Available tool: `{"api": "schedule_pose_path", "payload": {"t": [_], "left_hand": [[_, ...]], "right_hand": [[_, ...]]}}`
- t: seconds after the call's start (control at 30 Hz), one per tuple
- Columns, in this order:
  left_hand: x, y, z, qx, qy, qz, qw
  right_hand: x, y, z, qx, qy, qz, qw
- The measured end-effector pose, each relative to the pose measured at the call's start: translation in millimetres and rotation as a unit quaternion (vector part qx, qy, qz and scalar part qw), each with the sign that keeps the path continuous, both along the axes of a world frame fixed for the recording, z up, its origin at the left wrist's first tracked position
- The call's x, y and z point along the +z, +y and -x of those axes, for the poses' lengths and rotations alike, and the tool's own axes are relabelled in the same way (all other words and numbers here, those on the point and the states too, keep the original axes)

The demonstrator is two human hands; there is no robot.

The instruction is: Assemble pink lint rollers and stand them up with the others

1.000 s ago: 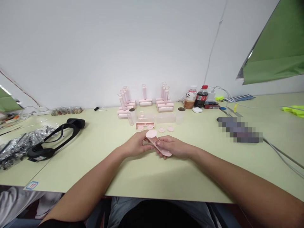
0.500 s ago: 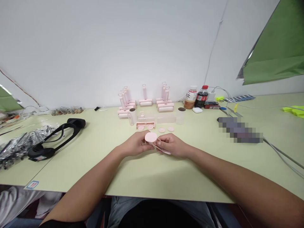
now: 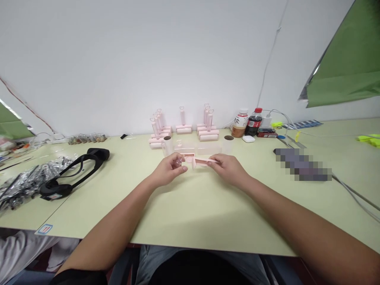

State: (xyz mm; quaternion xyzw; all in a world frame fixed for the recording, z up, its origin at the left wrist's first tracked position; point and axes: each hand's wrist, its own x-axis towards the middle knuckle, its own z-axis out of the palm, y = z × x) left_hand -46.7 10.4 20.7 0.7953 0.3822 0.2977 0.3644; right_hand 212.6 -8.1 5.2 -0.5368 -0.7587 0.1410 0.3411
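My right hand (image 3: 228,168) is closed on a pink plastic lint roller cover (image 3: 204,160), its thumb on top near the right end. A round pink end piece (image 3: 194,163) stands at the cover's left end. My left hand (image 3: 168,170) is apart from the cover, fingers curled and thumb stretched out. A small clear plastic piece (image 3: 179,161) shows between its fingers, its shape partly hidden. Just behind the hands, a pink open shell (image 3: 190,155) lies on the table, partly covered by them.
Several pink lint rollers (image 3: 208,135) with upright handles stand along the wall. White paper rolls (image 3: 228,144) and clear covers (image 3: 209,148) lie before them. Bottles (image 3: 253,122) stand right of these, a blurred dark object (image 3: 301,164) farther right. A black headset (image 3: 77,174) lies left.
The pink cover has moved away from me and turned in my right hand. My left hand has come off it and moved slightly left and away from me.
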Motion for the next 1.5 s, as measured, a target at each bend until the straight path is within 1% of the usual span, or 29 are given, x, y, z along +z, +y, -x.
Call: {"api": "schedule_pose_path", "payload": {"t": [0.07,0.1,0.2,0.3,0.4,0.47,0.53,0.6,0.67,0.77,0.87,1.07,1.33,1.5], "left_hand": [[0.6,-0.1,-9.7,-0.010,0.020,-0.022,1.000],[1.2,0.4,-15.7,-0.016,0.040,-0.045,0.998],[4.4,6.9,-35.5,-0.032,0.120,-0.116,0.985],[8.4,20.0,-52.8,-0.032,0.205,-0.164,0.964],[9.7,33.9,-65.2,0.000,0.275,-0.177,0.945],[7.8,40.5,-71.2,0.027,0.304,-0.172,0.937],[4.2,44.6,-75.9,0.040,0.325,-0.172,0.929],[0.1,46.9,-79.8,0.041,0.347,-0.176,0.920],[-3.5,48.0,-83.4,0.048,0.367,-0.176,0.912],[-6.8,48.4,-88.1,0.061,0.382,-0.174,0.905],[-8.0,48.3,-91.7,0.058,0.389,-0.175,0.903],[-9.3,48.0,-92.6,0.052,0.396,-0.170,0.901],[-8.0,38.8,-91.5,0.041,0.384,-0.171,0.907],[-7.7,28.4,-96.3,0.022,0.406,-0.172,0.897]], "right_hand": [[-2.0,11.4,-9.2,-0.045,-0.028,-0.025,0.998],[-3.2,16.0,-12.5,-0.053,-0.039,-0.026,0.997],[-6.5,24.6,-16.9,-0.040,-0.053,-0.026,0.997],[-9.4,28.4,-17.8,-0.034,-0.043,-0.028,0.998],[-12.0,31.3,-21.2,-0.061,-0.031,-0.047,0.997],[-11.6,31.6,-23.9,-0.089,-0.031,-0.081,0.992],[-8.0,29.1,-24.8,-0.116,-0.033,-0.110,0.987],[-2.2,24.2,-23.0,-0.126,-0.047,-0.096,0.986],[3.0,18.6,-18.9,-0.114,-0.084,-0.037,0.989],[4.3,13.1,-12.0,-0.095,-0.155,0.054,0.982],[-2.4,13.6,-8.4,-0.092,-0.182,0.086,0.975],[-15.3,23.6,-9.7,-0.105,-0.207,0.102,0.967],[-19.1,29.5,-6.9,-0.117,-0.245,0.092,0.958],[-19.6,31.4,-4.7,-0.129,-0.258,0.099,0.952]]}}
